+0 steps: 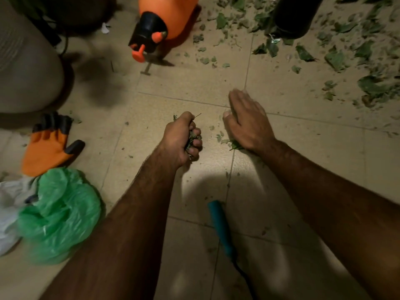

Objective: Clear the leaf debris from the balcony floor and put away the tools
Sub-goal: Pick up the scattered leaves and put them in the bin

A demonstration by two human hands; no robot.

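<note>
Roughly midway at best, judging by the floor. Nearest, between the forearms: a teal tool handle (220,226) lying on the tiles, not yet put away. To the near left: a crumpled green bag (60,213) touching a white bag (8,215), both on the floor, probably meant for the debris, contents hidden. Just beyond them: an orange glove (47,148) with black fingertips, lying flat and unworn. Mid-floor: left hand (181,137) curled tight round a fistful of leaf scraps (192,139), with bits poking out between the fingers. Beside it: right hand (246,122) open, fingers straight, palm down on the tile, heel resting on a small green leaf (236,145); a few crumbs between the two hands. Around the hands: tiles (194,87) mostly bare, only specks left, so seemingly cleared already. Farther out, upper right: the bulk of the leaf debris (346,57), strewn thickly, well apart from either hand, reaching round the foot of a black container (296,16). At the far edge: an orange sprayer (168,14) with a black cap, among thinner scraps, also not stowed; far left, a large pale container (26,72). Left to do, on this showing: bag the fistful, gather the big far patch, then stow handle, glove and sprayer.
</note>
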